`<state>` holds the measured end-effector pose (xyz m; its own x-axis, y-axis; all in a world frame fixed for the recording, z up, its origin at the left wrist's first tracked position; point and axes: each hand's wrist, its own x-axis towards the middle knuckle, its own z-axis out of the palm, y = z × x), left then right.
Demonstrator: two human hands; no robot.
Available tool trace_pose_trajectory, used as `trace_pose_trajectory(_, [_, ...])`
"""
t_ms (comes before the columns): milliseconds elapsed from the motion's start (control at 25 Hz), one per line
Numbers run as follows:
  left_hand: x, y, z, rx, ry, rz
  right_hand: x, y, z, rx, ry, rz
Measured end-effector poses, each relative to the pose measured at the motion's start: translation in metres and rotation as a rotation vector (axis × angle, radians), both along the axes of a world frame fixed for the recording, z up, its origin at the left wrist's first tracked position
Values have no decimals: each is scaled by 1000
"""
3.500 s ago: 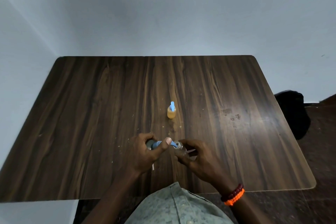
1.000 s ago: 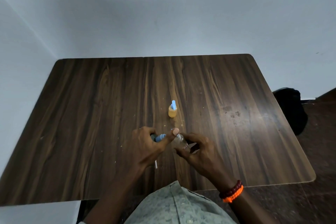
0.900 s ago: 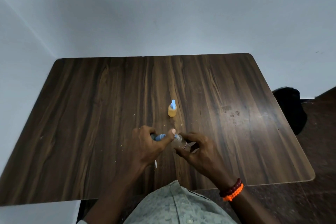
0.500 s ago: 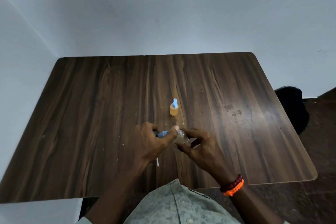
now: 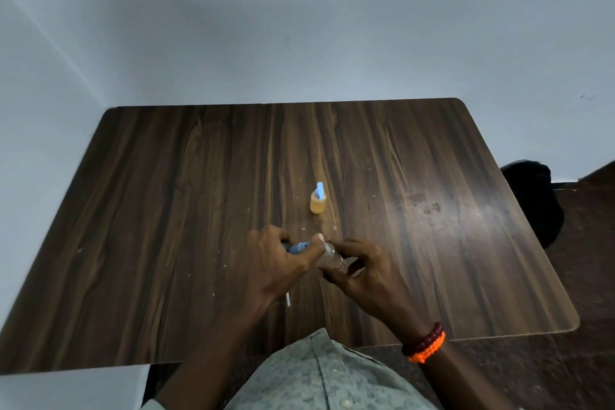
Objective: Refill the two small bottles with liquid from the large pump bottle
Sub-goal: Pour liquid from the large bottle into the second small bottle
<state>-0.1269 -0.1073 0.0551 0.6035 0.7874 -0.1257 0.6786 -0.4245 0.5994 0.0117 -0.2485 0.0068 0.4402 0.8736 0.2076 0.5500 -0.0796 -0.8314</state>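
Note:
A small bottle (image 5: 318,201) of yellow liquid with a light-blue top stands upright near the table's middle. Nearer to me, my left hand (image 5: 276,263) grips a blue pump head (image 5: 297,247), thumb stretched along its nozzle toward the mouth of a small clear bottle (image 5: 330,256). My right hand (image 5: 361,268) holds that clear bottle tilted, its mouth against the nozzle tip. A thin white tube (image 5: 288,299) sticks out below my left hand. The large bottle's body is hidden behind my left hand.
The dark wooden table (image 5: 166,210) stands against a pale wall, with small crumbs and a stain right of centre. A black bag (image 5: 535,200) lies on the floor past the table's right edge. Red and orange bead bracelets (image 5: 426,343) circle my right wrist.
Both hands, with the pump head and the clear bottle, have crept slightly up the view since 3.5 s ago, as the camera shifted. Grips look unchanged.

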Motion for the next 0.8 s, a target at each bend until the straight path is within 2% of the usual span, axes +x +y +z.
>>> trace_pose_trajectory(200, [-2, 1, 1, -33, -66, 1, 1, 2, 3, 13, -35, -38])
trace_pose_trajectory(360, [-3, 1, 3, -9, -50, -13, -1, 3, 5, 14, -43, 14])
trace_pose_trajectory(600, [-2, 4, 2, -66, -81, -24, 4, 2, 6, -12, -54, -23])
trace_pose_trajectory(800, [-2, 1, 6, -9, -14, -26, -1, 2, 4, -18, -54, -16])
